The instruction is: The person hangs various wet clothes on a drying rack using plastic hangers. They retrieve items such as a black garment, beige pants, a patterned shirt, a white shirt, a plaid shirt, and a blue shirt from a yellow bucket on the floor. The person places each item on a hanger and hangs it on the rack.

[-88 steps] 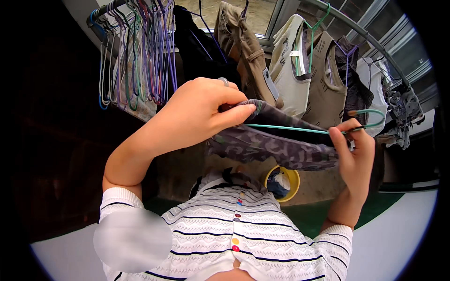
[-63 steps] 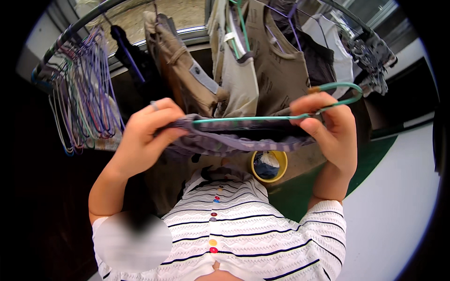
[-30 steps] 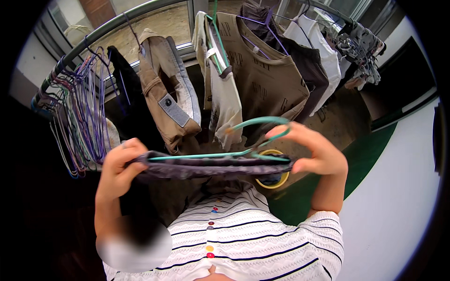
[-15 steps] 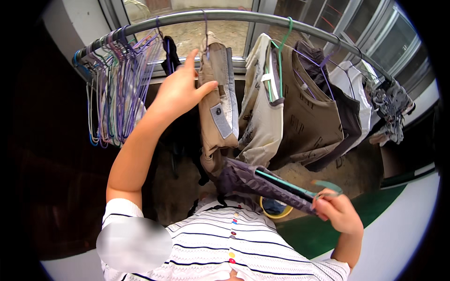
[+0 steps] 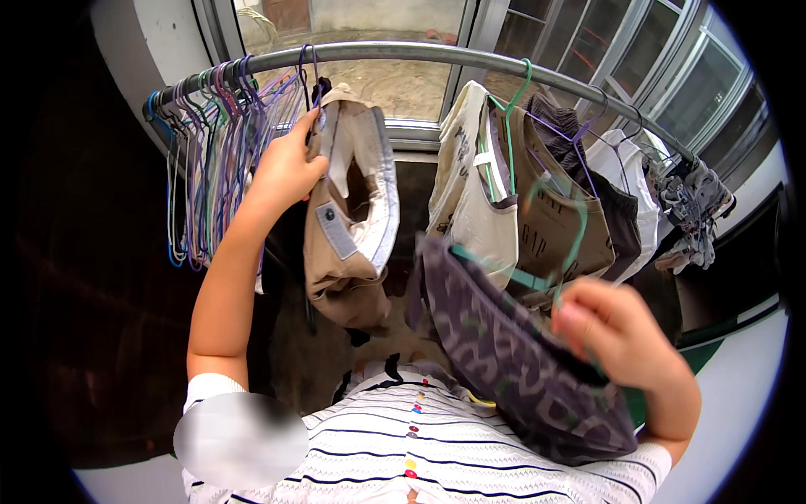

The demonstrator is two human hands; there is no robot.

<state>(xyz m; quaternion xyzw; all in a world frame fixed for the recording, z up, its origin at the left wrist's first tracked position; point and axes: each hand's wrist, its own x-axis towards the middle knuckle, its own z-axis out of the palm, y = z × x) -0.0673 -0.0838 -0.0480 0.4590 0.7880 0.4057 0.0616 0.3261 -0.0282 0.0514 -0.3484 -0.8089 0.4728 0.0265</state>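
My left hand (image 5: 290, 172) is at the waistband of beige trousers (image 5: 340, 294), which hang from a purple hanger on the rail. Its thumb and forefinger close on the garment's edge near the hanger; the other fingers are hidden. In my right hand (image 5: 617, 332), closed and slightly blurred, is a green hanger (image 5: 579, 231) with its hook pointing up. A dark purple-grey patterned garment (image 5: 529, 370) hangs on that hanger, close to my body. Beyond it on the rail is a cream sleeveless shirt (image 5: 474, 189) on another green hanger.
A curved metal rail (image 5: 395, 54) crosses ahead. Several bare hangers (image 5: 214, 168) crowd its left end. To the right hang a brown top (image 5: 554, 218), a dark garment, a white top (image 5: 617, 164) and small grey patterned items (image 5: 697, 197). Behind stands a glass window. A yellow rim (image 5: 480, 401) shows below.
The beige trousers have slid left along the rail with my left hand, widening the gap beside the cream shirt. My right hand has brought the green hanger's hook upward and turned the patterned garment broadside.
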